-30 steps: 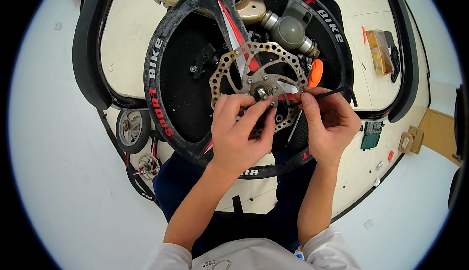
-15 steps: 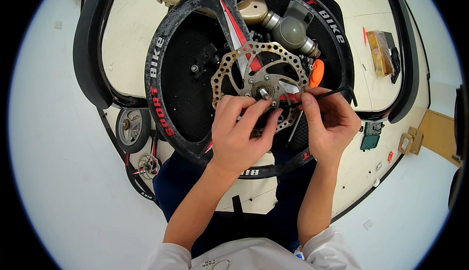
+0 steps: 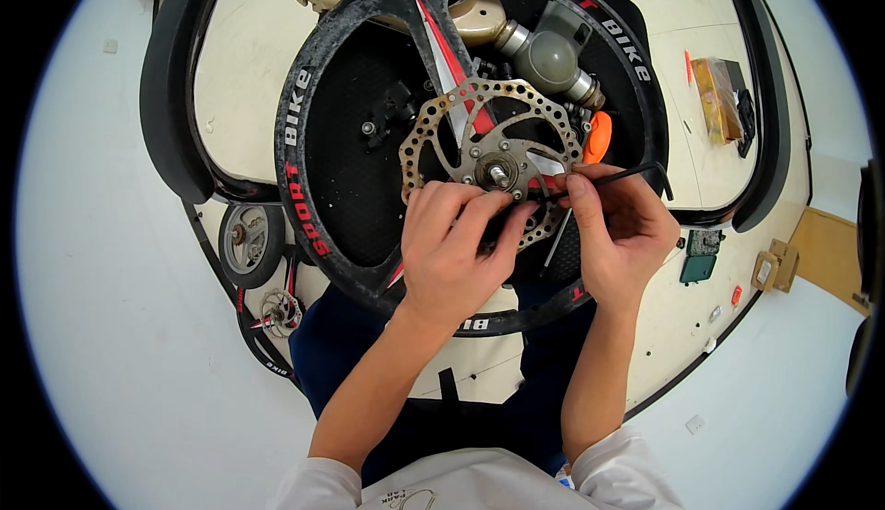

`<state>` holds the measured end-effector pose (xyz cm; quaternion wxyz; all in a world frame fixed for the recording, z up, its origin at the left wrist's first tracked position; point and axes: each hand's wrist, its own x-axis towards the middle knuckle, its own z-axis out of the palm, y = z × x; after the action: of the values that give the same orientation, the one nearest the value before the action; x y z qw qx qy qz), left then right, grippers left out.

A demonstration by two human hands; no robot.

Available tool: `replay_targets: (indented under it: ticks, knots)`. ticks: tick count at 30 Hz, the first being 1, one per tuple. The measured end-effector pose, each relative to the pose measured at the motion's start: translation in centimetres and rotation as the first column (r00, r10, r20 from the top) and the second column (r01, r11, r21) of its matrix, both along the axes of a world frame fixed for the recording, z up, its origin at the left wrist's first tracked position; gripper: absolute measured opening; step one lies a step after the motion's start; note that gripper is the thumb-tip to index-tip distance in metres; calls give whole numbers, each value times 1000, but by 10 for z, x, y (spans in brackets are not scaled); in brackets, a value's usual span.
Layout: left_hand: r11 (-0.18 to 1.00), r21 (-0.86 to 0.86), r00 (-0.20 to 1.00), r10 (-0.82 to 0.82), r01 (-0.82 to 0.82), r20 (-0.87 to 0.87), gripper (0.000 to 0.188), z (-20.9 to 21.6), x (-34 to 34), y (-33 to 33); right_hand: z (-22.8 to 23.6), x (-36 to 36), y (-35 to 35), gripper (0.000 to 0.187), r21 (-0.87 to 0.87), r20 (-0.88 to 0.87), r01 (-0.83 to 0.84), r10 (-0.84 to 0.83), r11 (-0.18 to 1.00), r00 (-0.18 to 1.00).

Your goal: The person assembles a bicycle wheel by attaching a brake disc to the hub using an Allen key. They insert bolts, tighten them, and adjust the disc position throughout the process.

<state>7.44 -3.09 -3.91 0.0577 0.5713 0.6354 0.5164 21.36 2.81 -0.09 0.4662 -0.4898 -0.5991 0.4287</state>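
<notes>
A black hex key (image 3: 628, 174) with a bent end is gripped by the thumb and fingers of my right hand (image 3: 629, 238), over the right side of a brake disc (image 3: 430, 121). Its straight end reaches the closed fingertips of my left hand (image 3: 456, 252); whatever they pinch there is too dark and small to make out. The silver, hole-edged disc sits on the hub of a black spoked wheel (image 3: 289, 155) lying flat before me. From the hub's middle the axle (image 3: 499, 176) sticks up, with bolt heads around it. My left hand covers the disc's lower left part.
The wheel rests on a black seat between two armrests (image 3: 169, 95) (image 3: 763, 113). Beneath it lie a grey rounded metal part (image 3: 546, 60), an orange-handled tool (image 3: 598, 136) and dark bike parts (image 3: 387, 109). A smaller wheel (image 3: 251, 246) is at left; a yellow box (image 3: 717, 100) is at right.
</notes>
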Motion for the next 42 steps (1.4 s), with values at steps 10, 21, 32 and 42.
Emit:
replay_targets:
  ticks: [10, 21, 32, 42]
  knots:
    - [998, -51, 996, -51, 47, -80, 29, 3, -3, 0, -2, -5, -2, 12, 16, -29, -99, 99, 995, 995]
    - [1000, -24, 1000, -20, 20, -21, 27, -1, -2, 1, -2, -8, -2, 12, 151, 93, -137, 124, 979, 988]
    - [999, -32, 1000, -23, 23, -13, 29, -2, -3, 0, 2, -13, -5, 20, 319, 359, -192, 69, 928, 931]
    - [997, -80, 1000, -12, 11, -11, 25, 4, 0, 1, 7, -18, -6, 19, 218, 193, -246, 206, 944, 959]
